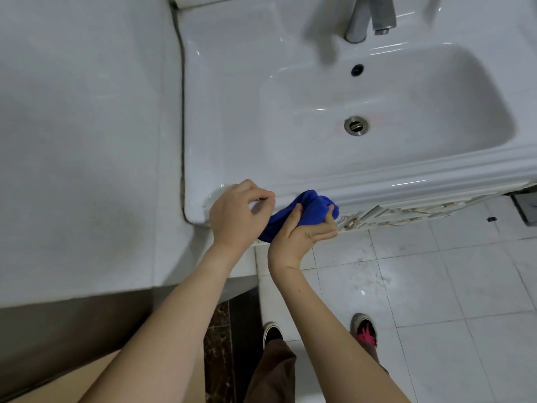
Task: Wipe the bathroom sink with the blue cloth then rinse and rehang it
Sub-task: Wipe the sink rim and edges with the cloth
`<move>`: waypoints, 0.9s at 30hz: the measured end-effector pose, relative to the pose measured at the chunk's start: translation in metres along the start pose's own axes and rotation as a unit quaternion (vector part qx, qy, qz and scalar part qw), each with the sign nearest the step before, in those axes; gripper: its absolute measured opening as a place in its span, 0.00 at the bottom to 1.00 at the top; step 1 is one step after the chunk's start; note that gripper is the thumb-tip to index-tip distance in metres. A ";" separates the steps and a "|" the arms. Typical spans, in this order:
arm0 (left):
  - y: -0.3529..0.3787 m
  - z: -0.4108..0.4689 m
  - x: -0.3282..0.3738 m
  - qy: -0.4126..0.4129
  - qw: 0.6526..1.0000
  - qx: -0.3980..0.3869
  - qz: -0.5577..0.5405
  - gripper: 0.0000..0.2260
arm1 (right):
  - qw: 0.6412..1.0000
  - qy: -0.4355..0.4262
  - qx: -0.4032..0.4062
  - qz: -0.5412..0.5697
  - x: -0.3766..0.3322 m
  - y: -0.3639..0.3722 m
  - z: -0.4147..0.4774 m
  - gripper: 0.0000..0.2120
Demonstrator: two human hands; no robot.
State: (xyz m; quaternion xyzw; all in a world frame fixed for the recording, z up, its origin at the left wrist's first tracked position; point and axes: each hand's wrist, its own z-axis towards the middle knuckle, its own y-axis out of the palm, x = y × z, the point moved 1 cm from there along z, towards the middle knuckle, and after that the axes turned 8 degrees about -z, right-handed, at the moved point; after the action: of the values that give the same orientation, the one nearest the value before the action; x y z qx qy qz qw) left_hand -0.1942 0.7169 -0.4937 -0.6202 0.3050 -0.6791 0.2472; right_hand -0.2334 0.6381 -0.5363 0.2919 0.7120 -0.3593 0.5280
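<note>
Between the left hand (238, 212) and right hand (302, 231), just before the sink (377, 181) front rim, the blue cloth (305, 207) slants from the right hand's clenched grip down toward the left wrist. The left hand curls; whether it holds cloth I cannot tell.

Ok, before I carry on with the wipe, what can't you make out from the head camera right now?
Faucet: top cut off by the upper edge, spout blurred; running water cannot be told.
Blue cloth: bunched in the right hand; its lower end runs behind the left hand, so whether that hand pinches it is unclear.
Sink: right end cut off by the frame edge.
Hanging place: not in view.
</note>
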 end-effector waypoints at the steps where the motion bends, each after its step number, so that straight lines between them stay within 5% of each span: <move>1: 0.000 0.000 0.000 0.003 1.000 -0.003 0.003 0.07 | 1.000 0.004 -0.016 -0.011 0.000 -0.006 0.001 0.23; 12: -0.019 -0.011 0.025 -0.015 0.990 -0.140 0.015 0.13 | 0.961 -0.054 -0.238 -0.132 -0.065 -0.133 0.047 0.15; 21: -0.039 -0.100 0.143 0.072 0.996 -0.043 0.007 0.18 | 0.933 -0.156 -0.285 -0.155 -0.161 -0.256 0.089 0.21; 27: 0.004 -0.197 0.163 -0.027 0.998 -0.048 -0.009 0.25 | 0.905 -0.186 -0.328 -0.200 -0.144 -0.333 0.104 0.20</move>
State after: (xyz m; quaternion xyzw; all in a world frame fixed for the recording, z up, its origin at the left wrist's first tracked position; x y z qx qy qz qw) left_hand -0.4079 0.6183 -0.3927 -0.6524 0.3243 -0.6490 0.2192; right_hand -0.4021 0.3575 -0.3493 -0.1180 0.7215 -0.2515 0.6343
